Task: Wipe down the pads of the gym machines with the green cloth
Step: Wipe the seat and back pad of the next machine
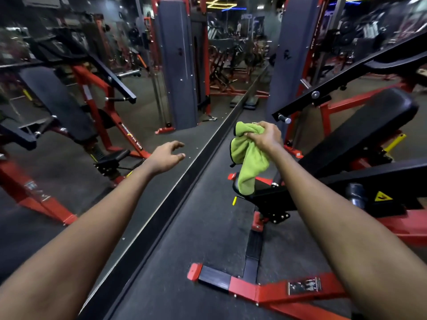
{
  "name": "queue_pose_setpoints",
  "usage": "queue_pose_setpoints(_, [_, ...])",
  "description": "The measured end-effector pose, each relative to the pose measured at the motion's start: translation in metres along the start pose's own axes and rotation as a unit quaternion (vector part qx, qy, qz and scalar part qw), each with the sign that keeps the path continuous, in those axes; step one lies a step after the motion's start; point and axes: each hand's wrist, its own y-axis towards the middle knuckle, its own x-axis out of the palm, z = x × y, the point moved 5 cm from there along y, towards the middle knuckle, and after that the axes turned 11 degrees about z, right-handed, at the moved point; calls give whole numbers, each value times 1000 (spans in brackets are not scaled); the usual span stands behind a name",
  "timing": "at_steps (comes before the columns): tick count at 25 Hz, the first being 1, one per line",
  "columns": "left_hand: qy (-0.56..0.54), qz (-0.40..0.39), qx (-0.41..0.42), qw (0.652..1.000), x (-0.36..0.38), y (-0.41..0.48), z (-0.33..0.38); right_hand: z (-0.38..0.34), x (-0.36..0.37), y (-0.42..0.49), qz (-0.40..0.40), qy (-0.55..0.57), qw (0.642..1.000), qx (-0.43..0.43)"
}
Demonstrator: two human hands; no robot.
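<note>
Head view: right hand (264, 137) outstretched gripping green cloth (248, 158); left hand (165, 155) loosely open, empty.

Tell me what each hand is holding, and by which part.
Right hand grips the green cloth by its bunched upper end; the rest hangs. Left hand holds nothing.

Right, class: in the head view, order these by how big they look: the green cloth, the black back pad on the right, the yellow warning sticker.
1. Back pad
2. Cloth
3. Sticker

Dark rubber floor (208, 227) bears red-black machine frame (265, 292).
</note>
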Motion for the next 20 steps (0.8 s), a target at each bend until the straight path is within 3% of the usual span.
queue_pose_setpoints(10, [-41,-95,114,988,60,219,-67,17,103,86,97,-50,990,88])
queue_pose_setpoints(20, [-104,-166,180,964,180,381,-66,66,149,200,173,-71,971,150])
